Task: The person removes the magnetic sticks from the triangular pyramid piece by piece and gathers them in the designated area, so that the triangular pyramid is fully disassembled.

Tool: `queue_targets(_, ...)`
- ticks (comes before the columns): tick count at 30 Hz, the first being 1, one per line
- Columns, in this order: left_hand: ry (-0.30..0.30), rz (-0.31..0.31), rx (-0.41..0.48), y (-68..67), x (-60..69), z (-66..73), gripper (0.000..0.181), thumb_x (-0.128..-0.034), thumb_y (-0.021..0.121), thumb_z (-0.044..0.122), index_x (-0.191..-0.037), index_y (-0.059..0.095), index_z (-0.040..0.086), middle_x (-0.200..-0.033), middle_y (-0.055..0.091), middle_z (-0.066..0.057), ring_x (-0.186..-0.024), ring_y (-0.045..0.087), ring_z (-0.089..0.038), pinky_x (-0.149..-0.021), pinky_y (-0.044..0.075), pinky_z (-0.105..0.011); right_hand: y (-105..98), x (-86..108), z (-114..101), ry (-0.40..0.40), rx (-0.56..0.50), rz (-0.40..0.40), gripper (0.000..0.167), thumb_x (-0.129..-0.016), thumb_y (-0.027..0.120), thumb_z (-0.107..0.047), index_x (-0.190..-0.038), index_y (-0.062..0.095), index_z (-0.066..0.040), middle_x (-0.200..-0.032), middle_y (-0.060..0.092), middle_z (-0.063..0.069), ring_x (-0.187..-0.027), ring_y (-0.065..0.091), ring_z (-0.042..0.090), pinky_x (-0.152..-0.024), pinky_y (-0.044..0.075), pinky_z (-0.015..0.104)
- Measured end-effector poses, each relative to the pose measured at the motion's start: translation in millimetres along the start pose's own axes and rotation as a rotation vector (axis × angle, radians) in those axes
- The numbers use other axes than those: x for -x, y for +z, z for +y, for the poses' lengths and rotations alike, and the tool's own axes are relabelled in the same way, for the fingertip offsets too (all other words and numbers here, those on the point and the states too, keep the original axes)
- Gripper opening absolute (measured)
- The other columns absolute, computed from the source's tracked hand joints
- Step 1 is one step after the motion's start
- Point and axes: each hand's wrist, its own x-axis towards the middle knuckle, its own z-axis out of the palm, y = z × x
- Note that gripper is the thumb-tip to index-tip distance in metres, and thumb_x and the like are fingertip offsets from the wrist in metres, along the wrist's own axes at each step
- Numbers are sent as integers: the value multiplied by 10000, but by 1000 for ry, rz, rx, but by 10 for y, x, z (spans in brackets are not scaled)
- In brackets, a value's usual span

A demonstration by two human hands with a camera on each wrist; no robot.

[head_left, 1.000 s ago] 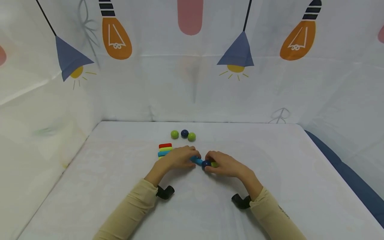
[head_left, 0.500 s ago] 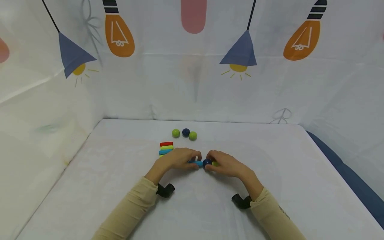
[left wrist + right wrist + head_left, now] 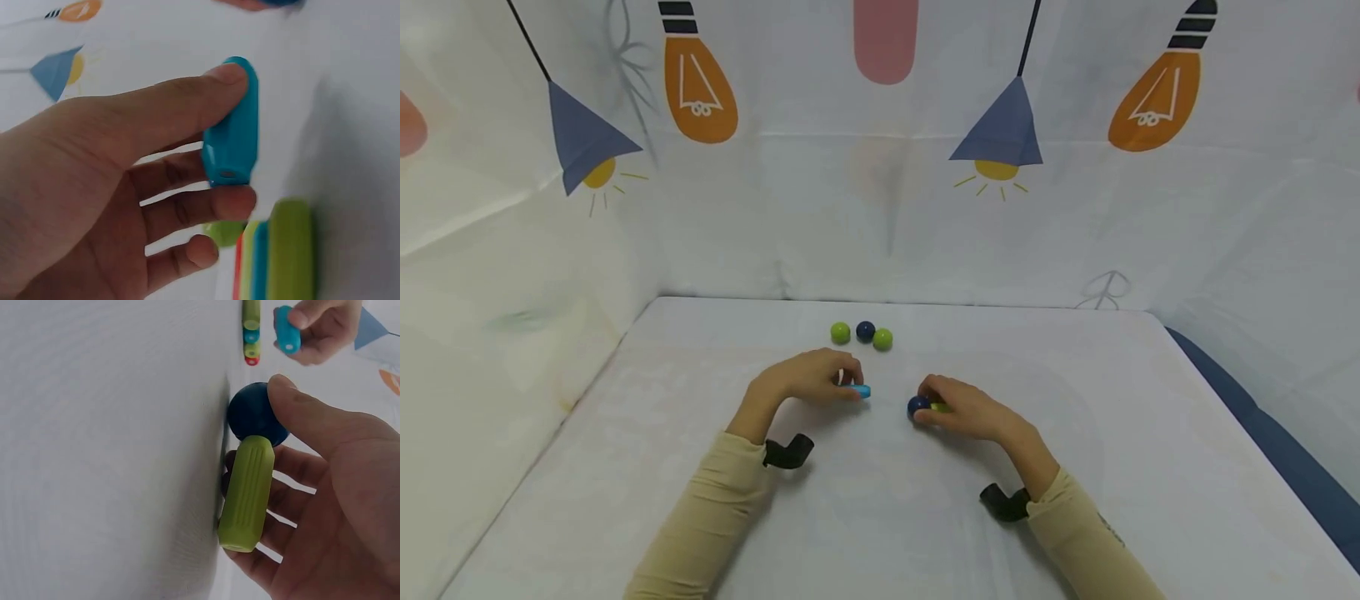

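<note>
My left hand [image 3: 811, 377] pinches a light blue rod [image 3: 240, 140] between thumb and fingers, just over the table. A hole shows in the rod's near end in the left wrist view. To the right, my right hand [image 3: 968, 410] grips a dark blue ball [image 3: 253, 414] with its thumb and fingers. A lime green rod [image 3: 247, 497] is joined to that ball and lies along the fingers. The blue rod and the ball are apart. Beside the left hand lie several rods side by side, a green rod [image 3: 290, 250] nearest; in the head view the hand hides them.
On the far part of the white table [image 3: 1045, 358] sit a green ball [image 3: 840, 332], a dark blue ball [image 3: 865, 331] and another green ball [image 3: 883, 339]. A white printed cloth [image 3: 820, 217] hangs behind and at the sides.
My left hand has drawn away to the left with the blue rod, which was up against the dark blue ball. The right hand stays nearly still, holding the ball and green rod.
</note>
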Motion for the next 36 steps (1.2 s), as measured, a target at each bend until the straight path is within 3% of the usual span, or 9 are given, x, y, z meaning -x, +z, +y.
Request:
queue_targets(7,-200,-70,42,-175,229,-146,140,-836,713,296,-872,649,176,-843,593,26,-775,511,-119,-701,414,-275,12,-5,45,-2,-3,6,352,-892,625,-405,-1091,554,-123,-906,551,-17,-813,485,124,-716,416,284)
queue_targets(10,-244,-98,44,-183,256,-175,185,-806,742,290,-859,636,149,-837,590,12,-740,532,-117,-699,420,-273,15,-6,55,-3,-2,8,362,-885,631,-415,-1086,556,-124,-924,559,-16,-832,490,124,-739,426,296)
queue_targets(15,-279,-97,48,-166,250,-186,238,-768,783,280,-805,606,123,-773,584,4,-672,541,-118,-669,413,-268,23,-1,51,-13,13,13,375,-859,660,-428,-1070,566,-132,-935,560,-22,-853,491,120,-774,432,302)
queue_targets(24,-343,-67,-31,-113,231,-153,294,-723,816,306,-762,573,145,-771,537,18,-728,488,-139,-627,374,-279,-29,40,58,-25,42,-20,422,-827,679,-472,-1083,590,-149,-979,578,-40,-900,515,109,-821,450,325)
queue_targets(36,-327,-75,-7,-98,206,-166,304,-717,822,278,-773,563,130,-754,508,13,-727,479,-141,-626,362,-277,-148,116,133,-32,-5,-83,317,-860,674,-373,-1088,589,-170,-983,576,-34,-905,503,134,-811,434,324)
